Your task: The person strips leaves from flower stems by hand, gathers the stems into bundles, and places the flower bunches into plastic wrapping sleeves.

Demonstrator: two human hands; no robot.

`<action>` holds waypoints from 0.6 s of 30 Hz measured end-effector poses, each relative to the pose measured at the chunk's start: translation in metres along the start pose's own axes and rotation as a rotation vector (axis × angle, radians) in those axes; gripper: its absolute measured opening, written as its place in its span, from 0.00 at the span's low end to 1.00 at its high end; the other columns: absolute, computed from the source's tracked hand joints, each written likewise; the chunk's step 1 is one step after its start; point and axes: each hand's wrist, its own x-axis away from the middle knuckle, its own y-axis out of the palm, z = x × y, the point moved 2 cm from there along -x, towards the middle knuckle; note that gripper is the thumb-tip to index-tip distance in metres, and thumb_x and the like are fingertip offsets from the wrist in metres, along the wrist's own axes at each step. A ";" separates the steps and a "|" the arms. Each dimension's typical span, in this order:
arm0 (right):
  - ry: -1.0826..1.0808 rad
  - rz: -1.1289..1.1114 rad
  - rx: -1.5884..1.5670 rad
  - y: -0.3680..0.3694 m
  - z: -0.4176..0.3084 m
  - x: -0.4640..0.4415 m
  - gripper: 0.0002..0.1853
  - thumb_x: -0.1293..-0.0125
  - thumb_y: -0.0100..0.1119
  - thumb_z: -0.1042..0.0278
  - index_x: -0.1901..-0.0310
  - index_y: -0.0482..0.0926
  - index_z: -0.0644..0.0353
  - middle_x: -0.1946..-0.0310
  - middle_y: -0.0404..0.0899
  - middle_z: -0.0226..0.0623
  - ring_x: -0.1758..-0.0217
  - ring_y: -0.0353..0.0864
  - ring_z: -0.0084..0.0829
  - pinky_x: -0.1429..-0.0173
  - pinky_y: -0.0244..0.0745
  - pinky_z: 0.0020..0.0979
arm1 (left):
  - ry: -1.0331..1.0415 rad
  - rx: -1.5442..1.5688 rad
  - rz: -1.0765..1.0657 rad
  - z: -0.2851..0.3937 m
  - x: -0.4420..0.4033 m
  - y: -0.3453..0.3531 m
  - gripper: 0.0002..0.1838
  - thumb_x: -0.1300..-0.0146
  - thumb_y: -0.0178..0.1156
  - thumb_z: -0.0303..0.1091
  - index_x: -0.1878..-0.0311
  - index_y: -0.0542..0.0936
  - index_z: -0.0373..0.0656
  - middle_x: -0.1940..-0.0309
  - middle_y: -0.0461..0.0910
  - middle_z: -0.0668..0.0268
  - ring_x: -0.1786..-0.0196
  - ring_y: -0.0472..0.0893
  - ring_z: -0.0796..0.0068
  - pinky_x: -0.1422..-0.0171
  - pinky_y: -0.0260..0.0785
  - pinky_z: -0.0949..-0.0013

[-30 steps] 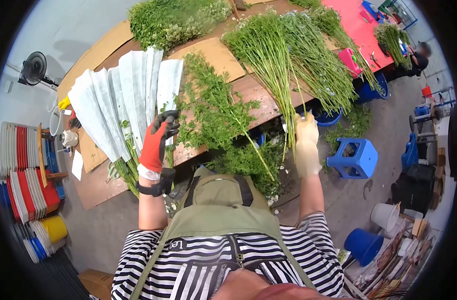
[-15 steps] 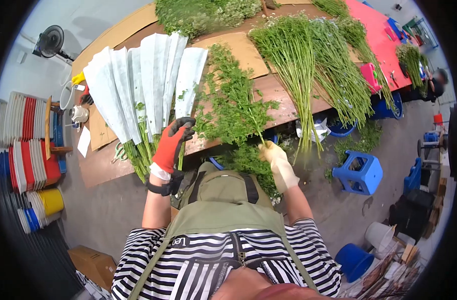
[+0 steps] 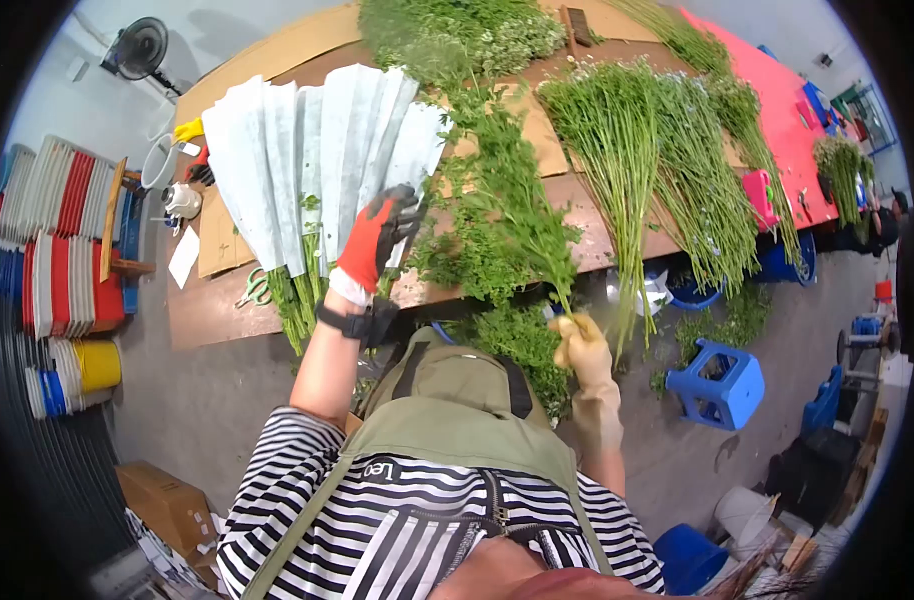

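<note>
My left hand (image 3: 379, 240), in a red glove with dark grey fingers, is over the lower right part of the white paper-wrapped bunches (image 3: 322, 150). Its fingers stretch forward, apart from any grip. Bare green stems (image 3: 302, 305) stick out below the wrappers. In a cream rubber glove, my right hand (image 3: 583, 350) pinches the lower ends of a leafy green stem (image 3: 532, 210), which slants up and left across the table. More loose foliage (image 3: 472, 255) lies at the table edge between my hands. How many stems I pinch is hard to make out.
Long-stemmed flower bunches (image 3: 617, 150) lie to the right, their ends overhanging the brown table (image 3: 432, 290). Green-handled scissors (image 3: 255, 288) rest at the left edge. A blue stool (image 3: 719, 385) stands on the floor at right. Cut greenery (image 3: 522, 350) sits under the table edge.
My right hand has drawn back toward me and slightly right with the stem. The left hand has moved up and right, its fingers straightening. The whole view has shifted a little.
</note>
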 end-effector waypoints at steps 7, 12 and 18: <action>0.113 -0.233 -0.081 -0.016 0.014 0.049 0.17 0.27 0.64 0.56 0.55 0.86 0.66 0.82 0.78 0.31 0.81 0.75 0.21 0.74 0.66 0.24 | 0.122 0.021 -0.058 0.066 -0.056 -0.001 0.36 0.19 0.49 0.58 0.24 0.65 0.37 0.34 0.77 0.59 0.35 0.77 0.69 0.31 0.71 0.63; 0.337 -0.442 -0.079 -0.040 0.047 0.043 0.21 0.31 0.71 0.59 0.44 0.84 0.67 0.69 0.86 0.37 0.72 0.82 0.26 0.65 0.75 0.26 | 0.266 -0.159 -0.373 0.063 -0.084 -0.006 0.24 0.20 0.54 0.42 0.29 0.74 0.39 0.44 0.84 0.67 0.45 0.82 0.75 0.36 0.73 0.70; -0.134 -0.084 0.101 -0.003 -0.026 0.023 0.45 0.43 0.82 0.57 0.27 0.70 0.61 0.32 0.75 0.47 0.32 0.78 0.37 0.30 0.74 0.37 | 0.034 -0.203 -0.312 0.088 -0.004 0.101 0.23 0.24 0.60 0.39 0.31 0.77 0.39 0.47 0.85 0.67 0.49 0.83 0.78 0.44 0.76 0.71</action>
